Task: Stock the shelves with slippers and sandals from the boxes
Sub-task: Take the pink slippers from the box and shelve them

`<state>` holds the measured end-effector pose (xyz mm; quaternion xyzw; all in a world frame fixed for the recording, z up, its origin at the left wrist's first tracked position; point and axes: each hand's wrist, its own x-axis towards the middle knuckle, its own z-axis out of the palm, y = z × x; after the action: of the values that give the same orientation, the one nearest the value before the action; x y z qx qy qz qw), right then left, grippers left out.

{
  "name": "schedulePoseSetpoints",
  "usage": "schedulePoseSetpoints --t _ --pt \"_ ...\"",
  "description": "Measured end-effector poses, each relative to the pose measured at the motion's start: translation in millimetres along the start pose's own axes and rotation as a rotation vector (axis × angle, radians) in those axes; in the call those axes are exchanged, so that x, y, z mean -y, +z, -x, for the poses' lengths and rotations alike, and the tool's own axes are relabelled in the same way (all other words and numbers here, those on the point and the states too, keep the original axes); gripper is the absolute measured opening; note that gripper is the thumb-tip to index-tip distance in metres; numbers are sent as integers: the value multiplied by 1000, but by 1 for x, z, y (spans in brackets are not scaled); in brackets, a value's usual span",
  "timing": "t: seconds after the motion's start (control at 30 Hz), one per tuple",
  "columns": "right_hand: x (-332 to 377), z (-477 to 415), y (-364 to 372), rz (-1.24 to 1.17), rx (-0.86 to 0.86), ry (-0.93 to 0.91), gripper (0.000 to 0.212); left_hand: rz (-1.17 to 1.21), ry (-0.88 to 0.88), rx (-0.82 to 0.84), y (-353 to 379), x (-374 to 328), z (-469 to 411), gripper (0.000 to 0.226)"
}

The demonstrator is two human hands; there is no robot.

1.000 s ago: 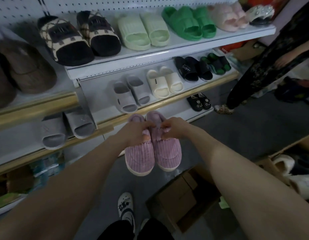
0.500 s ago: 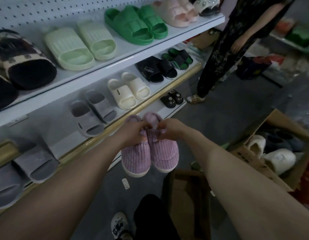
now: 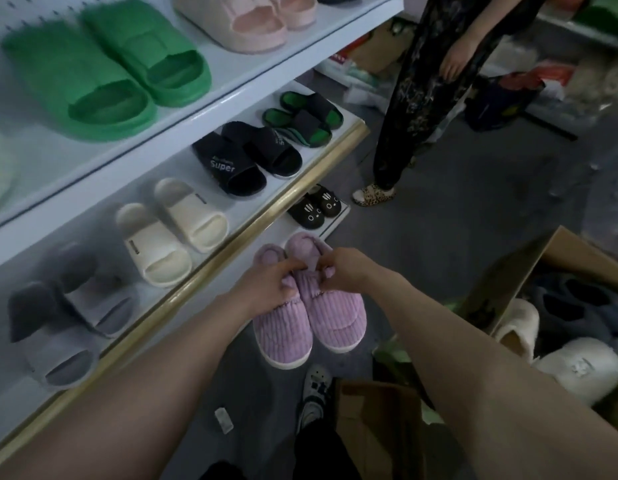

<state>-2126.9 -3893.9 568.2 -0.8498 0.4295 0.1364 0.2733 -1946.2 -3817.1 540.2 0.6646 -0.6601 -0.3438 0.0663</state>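
I hold a pair of purple corduroy slippers (image 3: 312, 315) side by side, toes hanging down, in front of the lower shelf edge (image 3: 210, 271). My left hand (image 3: 266, 282) grips the left slipper at its opening. My right hand (image 3: 349, 270) pinches the fluffy collar of the right one. The middle shelf carries grey slides (image 3: 72, 317), cream slides (image 3: 172, 233), black slides (image 3: 245, 157) and green-black sandals (image 3: 304, 119). Green slides (image 3: 106, 67) and pink slides (image 3: 259, 19) sit on the top shelf. Black cat-face slippers (image 3: 316, 207) lie on the bottom shelf.
An open cardboard box (image 3: 501, 285) at the right holds white and dark fluffy slippers (image 3: 577, 368). A flattened carton (image 3: 376, 431) lies by my foot (image 3: 314, 393). Another person (image 3: 425, 91) stands at the shelf's far end amid bags and clutter.
The view has swung right and down along the shelves. The purple pair stays in both hands, now nearer the shelf's right end and the black cat-face slippers.
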Motion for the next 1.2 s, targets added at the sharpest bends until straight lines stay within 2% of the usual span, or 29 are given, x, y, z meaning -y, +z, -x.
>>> schedulePoseSetpoints --t 0.23,0.43,0.57,0.83,1.0,1.13,1.2 --pt "-104 -85 11 -59 -88 -5 22 28 -13 -24 44 -2 -118 54" --pt "-171 -182 61 -84 -147 39 26 34 -57 -94 104 45 -207 62" --pt "-200 -255 102 -131 -207 34 21 55 -59 -185 143 95 -259 63" --pt "-222 -406 179 -30 -295 -18 22 48 -181 -360 191 218 -335 45" --pt "-209 -502 200 75 -280 -64 29 18 -248 -451 201 292 -379 34" --pt "-200 -556 209 114 -318 -106 29 90 -219 -476 201 320 -409 13" --pt "-190 -571 215 70 -294 -141 28 95 -302 -473 205 327 -417 8"
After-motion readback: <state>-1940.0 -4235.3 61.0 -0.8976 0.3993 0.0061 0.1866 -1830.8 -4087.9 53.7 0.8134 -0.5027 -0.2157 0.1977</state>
